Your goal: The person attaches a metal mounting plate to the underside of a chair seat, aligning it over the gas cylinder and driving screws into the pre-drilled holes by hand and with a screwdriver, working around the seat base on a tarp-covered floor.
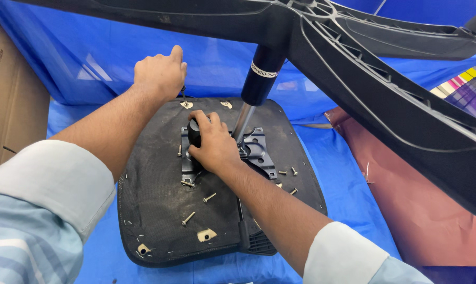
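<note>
On top of the upturned seat base (159, 210), lying on a blue sheet (348, 194), the right hand (213, 144) is gripping a black knob (194, 131) on the metal mounting plate (259, 150), fingers wrapped around it. Beyond it, the left hand (159, 73) is closing its fingers on a thin tool (184, 95) standing on the seat's far edge. Loose screws (209, 198) are lying nearby, beside the gas cylinder (260, 79).
</note>
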